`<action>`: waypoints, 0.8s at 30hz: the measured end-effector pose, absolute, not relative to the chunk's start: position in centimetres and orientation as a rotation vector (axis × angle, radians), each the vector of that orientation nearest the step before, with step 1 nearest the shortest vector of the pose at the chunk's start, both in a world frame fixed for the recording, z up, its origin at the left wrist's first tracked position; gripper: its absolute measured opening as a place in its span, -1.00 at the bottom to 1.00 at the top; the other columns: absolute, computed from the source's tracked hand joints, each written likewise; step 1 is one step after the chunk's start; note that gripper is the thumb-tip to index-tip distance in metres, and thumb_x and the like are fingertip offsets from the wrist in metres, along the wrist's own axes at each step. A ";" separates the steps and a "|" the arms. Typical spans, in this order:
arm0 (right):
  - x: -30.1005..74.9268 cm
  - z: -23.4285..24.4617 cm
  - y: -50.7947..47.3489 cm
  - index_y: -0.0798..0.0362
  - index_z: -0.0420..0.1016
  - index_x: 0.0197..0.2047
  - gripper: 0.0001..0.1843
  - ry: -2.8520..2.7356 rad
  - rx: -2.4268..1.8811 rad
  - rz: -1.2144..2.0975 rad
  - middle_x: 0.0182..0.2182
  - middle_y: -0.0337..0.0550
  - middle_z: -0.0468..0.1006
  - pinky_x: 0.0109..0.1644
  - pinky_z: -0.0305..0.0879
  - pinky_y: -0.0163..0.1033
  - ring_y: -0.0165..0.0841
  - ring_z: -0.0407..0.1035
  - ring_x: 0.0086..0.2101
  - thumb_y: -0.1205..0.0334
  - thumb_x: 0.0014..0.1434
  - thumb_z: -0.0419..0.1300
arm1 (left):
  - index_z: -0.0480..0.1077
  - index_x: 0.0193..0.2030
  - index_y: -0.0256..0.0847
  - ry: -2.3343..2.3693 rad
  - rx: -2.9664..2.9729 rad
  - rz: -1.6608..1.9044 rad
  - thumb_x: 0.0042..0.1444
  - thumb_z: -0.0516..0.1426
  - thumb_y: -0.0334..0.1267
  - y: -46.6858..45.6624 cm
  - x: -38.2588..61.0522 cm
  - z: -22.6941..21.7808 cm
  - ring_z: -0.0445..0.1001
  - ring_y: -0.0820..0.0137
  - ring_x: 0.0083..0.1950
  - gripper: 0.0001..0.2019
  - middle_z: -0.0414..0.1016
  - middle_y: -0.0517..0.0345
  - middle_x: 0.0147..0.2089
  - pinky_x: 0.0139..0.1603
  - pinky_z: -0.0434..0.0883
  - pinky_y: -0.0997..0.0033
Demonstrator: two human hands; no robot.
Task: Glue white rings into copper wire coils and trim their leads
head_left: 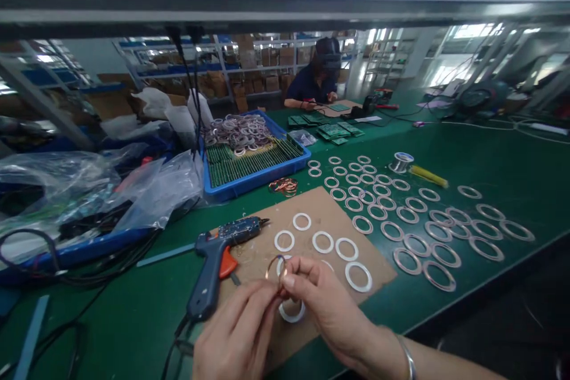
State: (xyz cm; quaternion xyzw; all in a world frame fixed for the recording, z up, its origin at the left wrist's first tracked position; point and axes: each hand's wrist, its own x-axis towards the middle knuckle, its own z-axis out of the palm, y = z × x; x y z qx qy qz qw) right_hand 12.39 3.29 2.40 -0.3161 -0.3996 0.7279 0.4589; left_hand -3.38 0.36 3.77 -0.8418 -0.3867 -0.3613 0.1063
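Both my hands meet over a brown cardboard sheet (312, 214) on the green bench. My left hand (238, 332) and my right hand (325, 303) pinch a small copper wire coil (275, 266) between their fingertips, held just above the sheet. Several white plastic rings (323, 241) lie on the cardboard; one white ring (291, 313) sits right under my hands. A blue hot glue gun (218, 261) with an orange trigger rests on the sheet's left edge, close to my left hand.
Many finished rings (414, 219) lie in rows on the green mat to the right. A blue tray (253, 160) with rings stands behind, loose copper coils (284, 186) beside it. Solder spool (402, 161), yellow tool (428, 176), plastic bags (89, 190) left. A co-worker (318, 80) sits far back.
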 end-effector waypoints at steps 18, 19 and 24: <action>26.0 -0.3 -0.6 0.06 0.33 -0.13 -0.75 -1.864 -1.190 1.116 -0.36 -0.25 0.47 -0.32 0.21 -0.35 -0.48 0.36 -0.37 0.16 0.37 -0.11 | 0.46 -0.29 -0.16 -2.171 -2.868 -1.499 0.17 0.13 -0.25 -1.1 8.3 1.5 0.48 0.54 -0.38 -0.90 0.49 0.24 -0.38 -0.36 0.42 0.66; 26.8 -0.8 -0.4 0.07 0.34 -0.20 -0.73 -1.841 -1.205 1.153 -0.40 -0.26 0.45 -0.34 0.18 -0.35 -0.49 0.34 -0.40 0.16 0.37 -0.12 | 0.46 -0.29 -0.18 -2.268 -2.877 -1.504 0.18 0.13 -0.21 -0.7 8.9 1.4 0.48 0.53 -0.38 -0.87 0.49 0.22 -0.39 -0.36 0.43 0.65; 29.9 -2.4 0.8 0.09 0.35 -0.27 -0.76 -1.718 -1.395 0.996 -0.56 -0.30 0.32 -0.47 0.01 -0.34 -0.52 0.16 -0.56 0.13 0.31 -0.02 | 0.38 -0.11 -0.25 -2.449 -2.733 -1.468 0.17 0.13 -0.15 1.9 11.2 0.4 0.51 0.50 -0.36 -0.76 0.51 0.17 -0.35 -0.33 0.47 0.59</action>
